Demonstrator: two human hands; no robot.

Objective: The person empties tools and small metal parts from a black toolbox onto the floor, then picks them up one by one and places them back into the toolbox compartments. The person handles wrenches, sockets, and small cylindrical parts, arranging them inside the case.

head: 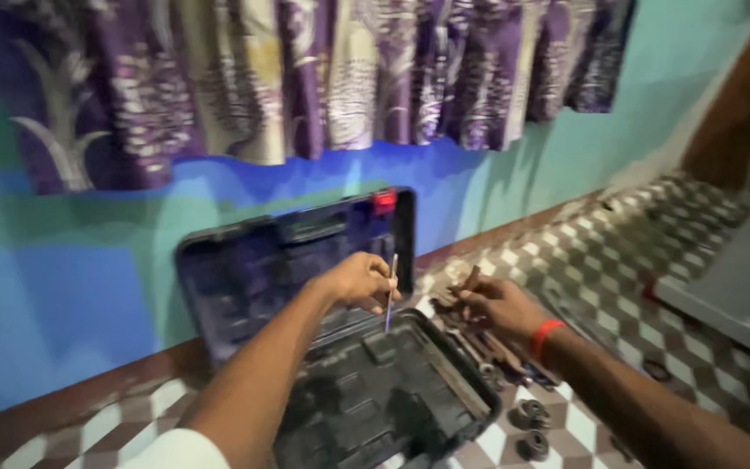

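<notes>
- While pinched upright in left hand (359,280) fingers, thin silvery metal drill bit (390,293) hangs over open black plastic tool case (366,391).
- Right hand (495,306) clenched on dark tools (479,343) beside case.

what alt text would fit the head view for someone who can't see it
A person's left hand holds a thin metal rod upright over an open black tool case on a checkered tile floor. Their right hand, with a red wristband, reaches into a pile of tools beside the case.
</notes>
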